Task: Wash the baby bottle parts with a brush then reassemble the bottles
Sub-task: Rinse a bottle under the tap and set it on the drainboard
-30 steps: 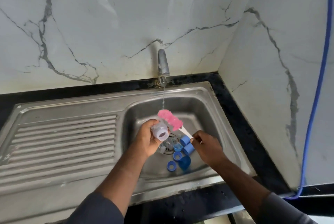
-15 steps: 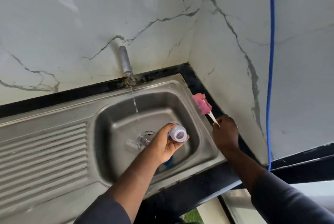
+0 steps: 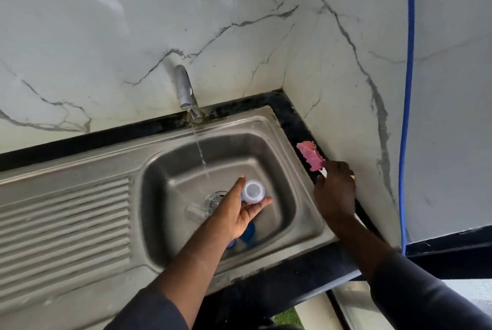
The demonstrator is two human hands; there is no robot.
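My left hand holds a small clear baby bottle over the steel sink basin, its open mouth facing the camera, just right of the water stream. My right hand grips the white handle of a pink sponge brush over the black counter strip at the sink's right edge, by the wall. A clear bottle part lies near the drain. Blue bottle parts lie in the basin, partly hidden under my left wrist.
The tap runs a thin stream of water into the basin. A ribbed steel draining board lies left of the basin. Marble walls meet in a corner at the right. A blue hose hangs down the right wall.
My right hand carried the pink brush from over the basin to the counter strip at the right. My left hand kept the bottle, its mouth turned up. The camera swung right.
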